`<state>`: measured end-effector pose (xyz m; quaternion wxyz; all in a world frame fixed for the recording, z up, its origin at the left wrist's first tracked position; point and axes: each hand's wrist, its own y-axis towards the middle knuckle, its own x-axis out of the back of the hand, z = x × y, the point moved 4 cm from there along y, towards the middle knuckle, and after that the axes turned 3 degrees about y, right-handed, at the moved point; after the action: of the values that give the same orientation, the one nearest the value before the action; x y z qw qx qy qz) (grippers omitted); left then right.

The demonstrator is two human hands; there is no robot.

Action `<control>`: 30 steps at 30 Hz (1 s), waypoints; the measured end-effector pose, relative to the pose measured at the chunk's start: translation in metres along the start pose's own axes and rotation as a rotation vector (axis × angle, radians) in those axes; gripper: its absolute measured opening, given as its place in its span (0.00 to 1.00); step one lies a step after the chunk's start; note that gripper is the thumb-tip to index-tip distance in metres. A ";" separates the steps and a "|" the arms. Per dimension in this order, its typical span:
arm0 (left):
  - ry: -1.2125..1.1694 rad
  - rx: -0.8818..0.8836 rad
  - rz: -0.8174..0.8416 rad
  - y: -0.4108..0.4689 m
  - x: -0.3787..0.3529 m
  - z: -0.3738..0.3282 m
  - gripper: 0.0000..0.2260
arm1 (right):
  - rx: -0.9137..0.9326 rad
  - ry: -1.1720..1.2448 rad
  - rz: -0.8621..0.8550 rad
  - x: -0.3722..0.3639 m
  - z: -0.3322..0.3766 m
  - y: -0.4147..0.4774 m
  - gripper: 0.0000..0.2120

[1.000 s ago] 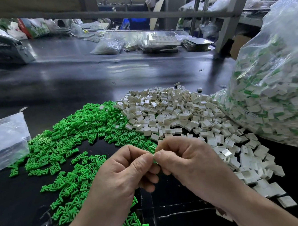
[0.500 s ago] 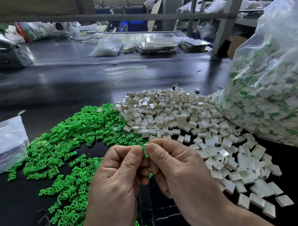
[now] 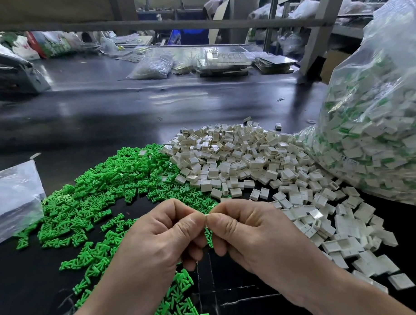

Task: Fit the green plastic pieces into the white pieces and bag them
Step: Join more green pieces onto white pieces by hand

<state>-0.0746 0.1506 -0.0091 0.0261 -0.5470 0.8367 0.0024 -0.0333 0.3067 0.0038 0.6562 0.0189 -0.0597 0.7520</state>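
Bottom centre: left hand (image 3: pixel 158 239) and right hand (image 3: pixel 257 235) both pinch a white piece (image 3: pixel 206 220); skewed push may jam or drop it.

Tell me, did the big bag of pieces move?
No. The big bag has stayed put: its lower left edge still touches the right side of the white pile, same as before.

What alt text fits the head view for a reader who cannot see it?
The left hand and right hand pinch a small, mostly hidden part between them at centre. Beyond them on a dark table lie green pieces at left, white pieces at right, and a clear bag of white-and-green pieces at far right.
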 end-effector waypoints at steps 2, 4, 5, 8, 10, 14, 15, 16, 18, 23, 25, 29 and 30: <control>-0.002 -0.018 -0.005 -0.001 -0.002 -0.001 0.14 | 0.008 0.009 -0.013 0.000 0.000 -0.001 0.12; 0.012 -0.040 -0.029 -0.001 -0.005 -0.002 0.14 | 0.009 0.055 -0.046 -0.002 -0.002 -0.001 0.13; 0.013 -0.047 -0.043 -0.002 -0.006 -0.002 0.13 | 0.009 0.084 -0.064 -0.003 -0.004 -0.001 0.14; 0.014 -0.090 -0.095 -0.004 -0.010 -0.002 0.11 | 0.029 0.157 -0.098 -0.008 -0.006 0.002 0.15; 0.020 -0.124 -0.135 -0.006 -0.011 -0.004 0.11 | 0.059 0.181 -0.112 -0.011 -0.007 0.003 0.17; 0.037 -0.182 -0.203 -0.011 -0.016 -0.007 0.11 | 0.117 0.215 -0.115 -0.014 -0.008 0.003 0.18; 0.035 -0.198 -0.217 -0.011 -0.018 -0.006 0.12 | 0.135 0.235 -0.105 -0.015 -0.005 0.003 0.16; 0.033 -0.210 -0.225 -0.011 -0.019 -0.005 0.11 | 0.147 0.271 -0.089 -0.015 -0.002 0.002 0.14; 0.054 -0.215 -0.221 -0.009 -0.019 -0.006 0.11 | 0.124 0.336 -0.061 -0.016 0.003 0.002 0.13; 0.003 -0.177 -0.217 -0.003 -0.003 -0.009 0.27 | 0.057 0.081 0.023 -0.016 0.008 -0.002 0.12; -0.228 -0.099 -0.134 -0.003 -0.007 -0.006 0.34 | 0.055 0.007 0.096 -0.026 0.009 -0.006 0.09; -0.340 0.069 -0.023 -0.011 -0.025 0.003 0.39 | 0.069 -0.006 0.111 -0.044 0.010 -0.010 0.10; -0.371 0.063 -0.065 -0.012 -0.027 0.003 0.38 | 0.066 -0.004 0.103 -0.045 0.009 -0.011 0.10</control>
<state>-0.0529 0.1706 -0.0107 0.1973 -0.5627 0.7992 0.0762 -0.0171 0.2632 0.0083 0.6153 0.0388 -0.0371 0.7865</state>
